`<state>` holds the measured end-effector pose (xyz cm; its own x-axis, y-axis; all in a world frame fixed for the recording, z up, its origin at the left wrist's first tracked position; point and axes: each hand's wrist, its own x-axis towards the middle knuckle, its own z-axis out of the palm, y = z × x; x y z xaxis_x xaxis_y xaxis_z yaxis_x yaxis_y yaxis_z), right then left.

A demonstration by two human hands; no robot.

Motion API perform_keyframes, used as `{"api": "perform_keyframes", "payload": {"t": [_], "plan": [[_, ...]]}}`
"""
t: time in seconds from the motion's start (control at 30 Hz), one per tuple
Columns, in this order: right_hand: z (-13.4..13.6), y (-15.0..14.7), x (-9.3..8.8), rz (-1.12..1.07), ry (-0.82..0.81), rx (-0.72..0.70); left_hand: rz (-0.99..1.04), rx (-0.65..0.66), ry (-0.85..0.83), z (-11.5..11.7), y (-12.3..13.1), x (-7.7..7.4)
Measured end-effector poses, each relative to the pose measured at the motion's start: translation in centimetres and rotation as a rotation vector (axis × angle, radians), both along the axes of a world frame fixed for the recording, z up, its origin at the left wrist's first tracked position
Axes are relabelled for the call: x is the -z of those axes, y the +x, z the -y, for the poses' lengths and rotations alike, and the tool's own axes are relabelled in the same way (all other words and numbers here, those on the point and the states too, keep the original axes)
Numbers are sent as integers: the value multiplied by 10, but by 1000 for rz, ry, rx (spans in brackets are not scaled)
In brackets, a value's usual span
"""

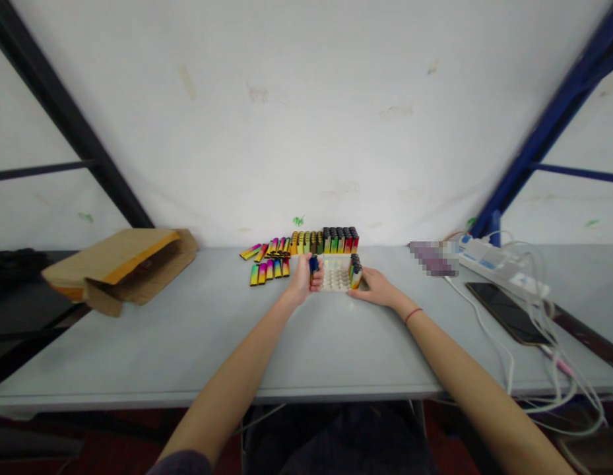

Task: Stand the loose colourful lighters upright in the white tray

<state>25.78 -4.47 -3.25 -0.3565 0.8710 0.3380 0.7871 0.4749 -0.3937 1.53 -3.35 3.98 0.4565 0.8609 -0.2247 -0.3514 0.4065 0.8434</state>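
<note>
A white tray (336,276) with rows of round holes lies on the grey table (197,330). My left hand (304,277) is closed round a blue lighter (313,266) held upright at the tray's left edge. My right hand (376,286) rests at the tray's right side, fingers curled against a few lighters (355,270) standing in it. Behind the tray stands a row of upright lighters (326,241). To the left, several rainbow-coloured lighters (269,261) lie flat on the table.
An open brown cardboard box (119,269) lies at the left. At the right are a white power strip (499,264) with cables, a dark phone (507,311) and a blurred purple object (433,258). A white wall rises behind, with dark frame bars at both sides.
</note>
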Motion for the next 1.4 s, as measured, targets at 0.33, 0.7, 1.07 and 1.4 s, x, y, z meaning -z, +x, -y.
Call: {"api": "perform_keyframes", "payload": {"t": [0.33, 0.7, 1.07, 1.4], "plan": [[2, -2, -5, 17, -9, -6, 68, -43, 54, 3, 7, 7], [0, 0, -1, 14, 0, 1, 75, -48, -18, 7, 5, 2], [0, 0, 0, -13, 3, -20, 125, -38, -21, 5, 2, 2], [0, 0, 0, -3, 2, 1, 64, 42, 36, 8, 4, 5]]}}
